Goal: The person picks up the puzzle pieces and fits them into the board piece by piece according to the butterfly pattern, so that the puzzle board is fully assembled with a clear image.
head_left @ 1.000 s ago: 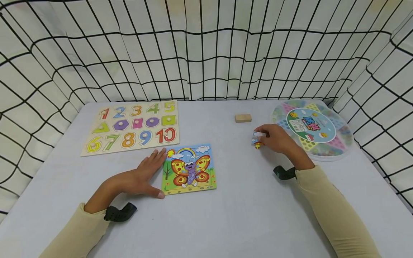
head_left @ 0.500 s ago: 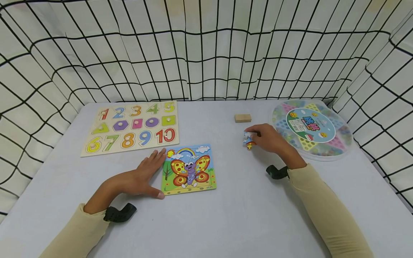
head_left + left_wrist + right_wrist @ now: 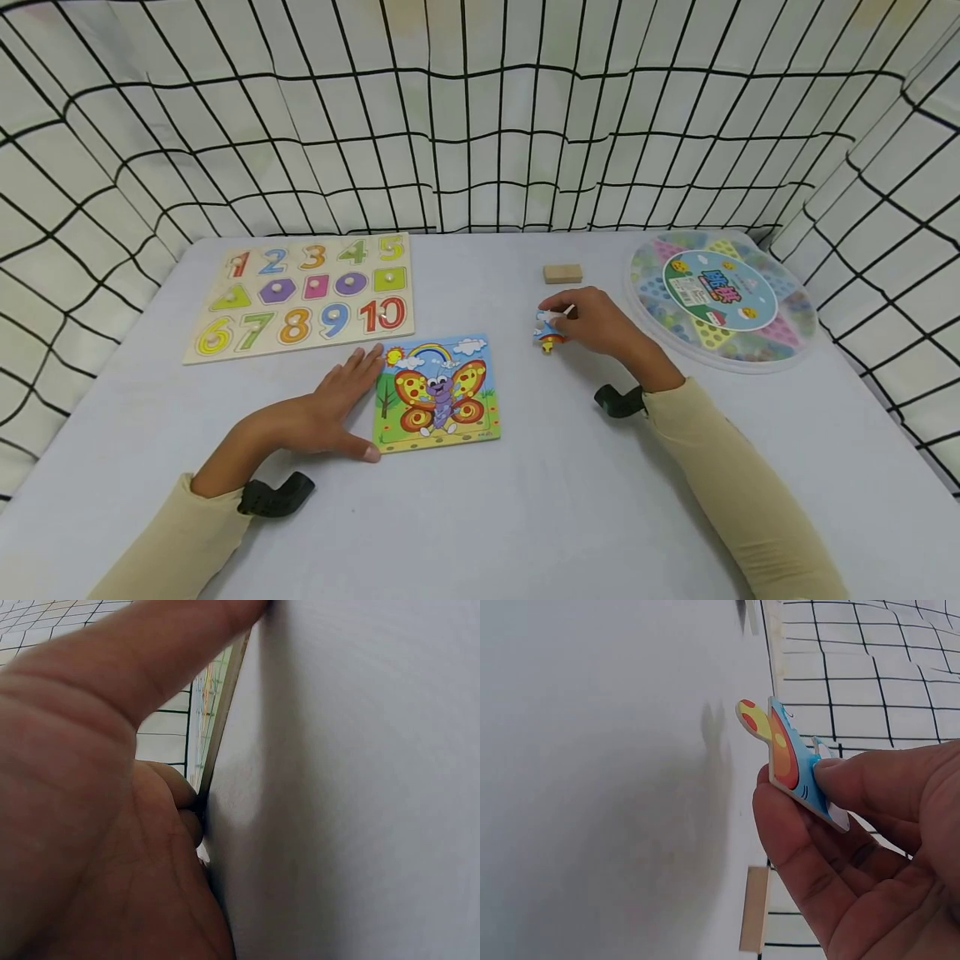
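A square butterfly puzzle (image 3: 437, 396) with a rainbow and a sun lies flat near the middle of the white table. My left hand (image 3: 318, 421) rests along its left edge, fingers extended toward the upper corner and thumb at the lower one. In the left wrist view, that hand's palm and thumb (image 3: 127, 667) cover much of the picture. My right hand (image 3: 600, 325) pinches a small jigsaw piece (image 3: 789, 754) between thumb and fingers, to the right of the puzzle. The piece is blue, red and yellow with a rounded tab, and stands tilted in the right wrist view, apart from the table.
A wooden number-and-shape board (image 3: 300, 296) lies at the back left. One small wooden block (image 3: 562, 274) sits behind my right hand. A round, clear-lidded game box (image 3: 720, 300) is at the back right. Black netting (image 3: 465, 142) over white sheeting surrounds the table's back and sides.
My right hand has moved left toward the butterfly puzzle, carrying the jigsaw piece. The left hand stays in place at the puzzle's edge.
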A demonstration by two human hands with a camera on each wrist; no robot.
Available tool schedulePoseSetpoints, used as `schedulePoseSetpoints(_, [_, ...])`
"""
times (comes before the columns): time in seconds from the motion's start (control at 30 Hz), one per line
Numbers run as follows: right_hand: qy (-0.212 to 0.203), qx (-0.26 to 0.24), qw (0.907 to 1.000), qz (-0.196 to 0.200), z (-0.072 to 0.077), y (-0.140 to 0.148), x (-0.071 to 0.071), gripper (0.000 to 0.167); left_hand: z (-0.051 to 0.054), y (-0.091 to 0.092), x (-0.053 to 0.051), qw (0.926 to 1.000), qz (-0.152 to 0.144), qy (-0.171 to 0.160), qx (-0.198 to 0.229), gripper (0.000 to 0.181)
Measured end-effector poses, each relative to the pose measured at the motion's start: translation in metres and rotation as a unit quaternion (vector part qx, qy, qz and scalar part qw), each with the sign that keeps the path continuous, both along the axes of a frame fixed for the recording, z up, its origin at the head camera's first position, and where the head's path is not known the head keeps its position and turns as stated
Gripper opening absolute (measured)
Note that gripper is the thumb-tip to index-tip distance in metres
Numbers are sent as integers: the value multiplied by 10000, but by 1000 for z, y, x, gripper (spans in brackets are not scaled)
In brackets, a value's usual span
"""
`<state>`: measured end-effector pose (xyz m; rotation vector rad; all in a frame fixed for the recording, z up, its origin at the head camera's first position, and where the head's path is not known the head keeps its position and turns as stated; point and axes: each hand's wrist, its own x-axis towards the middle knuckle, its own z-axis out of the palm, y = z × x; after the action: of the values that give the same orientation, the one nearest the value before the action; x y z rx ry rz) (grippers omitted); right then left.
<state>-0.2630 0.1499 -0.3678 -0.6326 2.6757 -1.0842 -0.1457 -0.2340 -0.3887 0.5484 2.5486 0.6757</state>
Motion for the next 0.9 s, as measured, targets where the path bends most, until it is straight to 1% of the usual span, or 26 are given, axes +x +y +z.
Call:
schedulePoseSetpoints(0.2, [31,12,10000,40,1,-19,3,25,1,0,1,10000,-51,45,38,122])
schedulePoseSetpoints(0.5, [-1,-61,9994,335,4,-50,10,23,3,1,3,9999,-58,-18,127,122])
schedulePoseSetpoints(0.67, [-19,-161,9986,499,7,-66,13,24,2,1,2,10000,-52,15,48,122])
schedulePoseSetpoints(0.73, [7,-138,9984,550,8,-72,14,24,2,1,2,10000,-43,39,1,122])
schedulePoseSetpoints(0.9, [92,-71,9975,691,7,-84,15,23,4,0,2,9999,-50,5,119,122])
